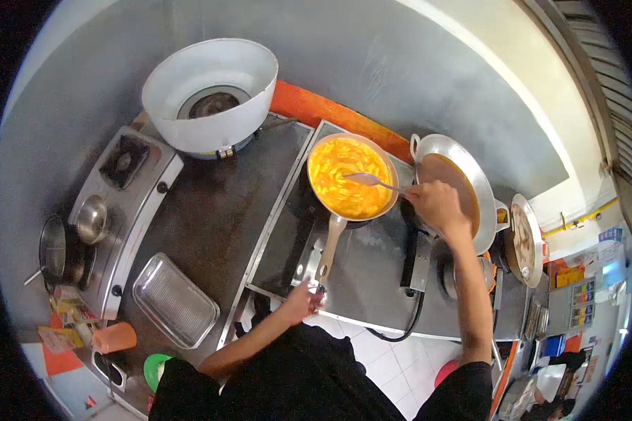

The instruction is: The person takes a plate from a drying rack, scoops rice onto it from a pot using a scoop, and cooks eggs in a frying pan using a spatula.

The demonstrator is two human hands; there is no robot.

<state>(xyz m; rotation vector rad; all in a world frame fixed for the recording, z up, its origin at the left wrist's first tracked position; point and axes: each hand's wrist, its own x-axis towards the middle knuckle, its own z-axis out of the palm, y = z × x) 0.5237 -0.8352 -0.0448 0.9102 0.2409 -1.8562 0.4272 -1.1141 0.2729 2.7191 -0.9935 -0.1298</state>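
My right hand is closed around the handle of a spatula. The blade dips into yellow-orange beaten egg, which looks partly set in curds. The egg fills a light-coloured frying pan on a burner, its long handle pointing toward me. Below the end of that handle, my left hand has its fingers closed at a dark knob on the stove's front. The fingers partly cover the knob, and the hand is apart from the pan handle.
A wok of brown liquid stands close right of the pan, with another wok beyond. At left are a burner with a white wind guard, a metal tray, a smaller stove and an orange cup.
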